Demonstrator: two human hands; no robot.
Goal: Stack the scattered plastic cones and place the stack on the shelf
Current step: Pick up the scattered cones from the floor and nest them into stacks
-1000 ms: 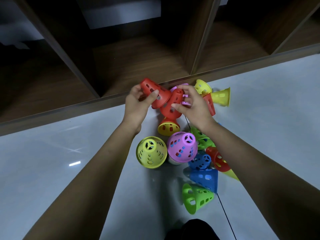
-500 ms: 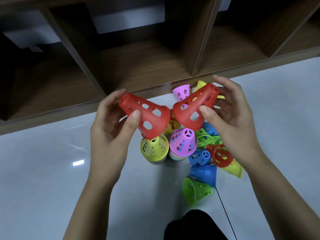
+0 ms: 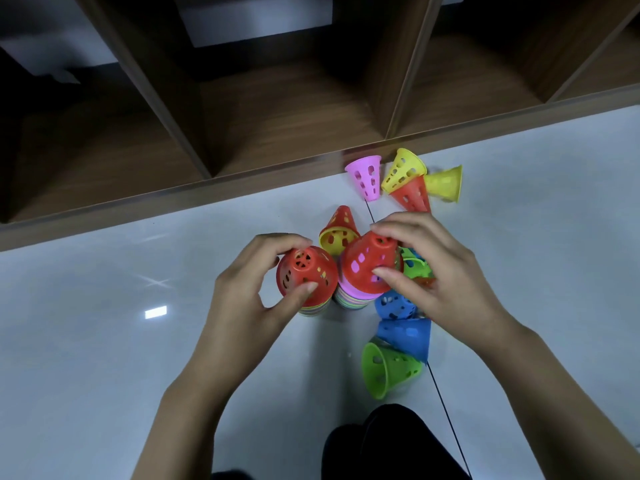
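Observation:
Two upright stacks of perforated plastic cones stand side by side on the pale floor. My left hand (image 3: pixel 249 289) grips a red cone (image 3: pixel 306 275) that sits on top of the left stack (image 3: pixel 313 310). My right hand (image 3: pixel 433 275) grips another red cone (image 3: pixel 369 268) over the purple top of the right stack (image 3: pixel 349 299). Loose cones lie around: a red-and-yellow pair (image 3: pixel 337 230), a purple one (image 3: pixel 367 178), yellow ones (image 3: pixel 403 169), a red one (image 3: pixel 414 194), blue ones (image 3: pixel 405 334) and a green one (image 3: pixel 384 367).
A dark wooden shelf (image 3: pixel 277 116) with open compartments runs along the far side, its base edge close behind the cones. A thin dark floor seam (image 3: pixel 446 407) crosses under the pile. My dark-clothed knee (image 3: pixel 381 441) shows at the bottom.
Both hands have come down from in front of the shelf, each carrying its red cone. The cones now sit small end up on the two stacks.

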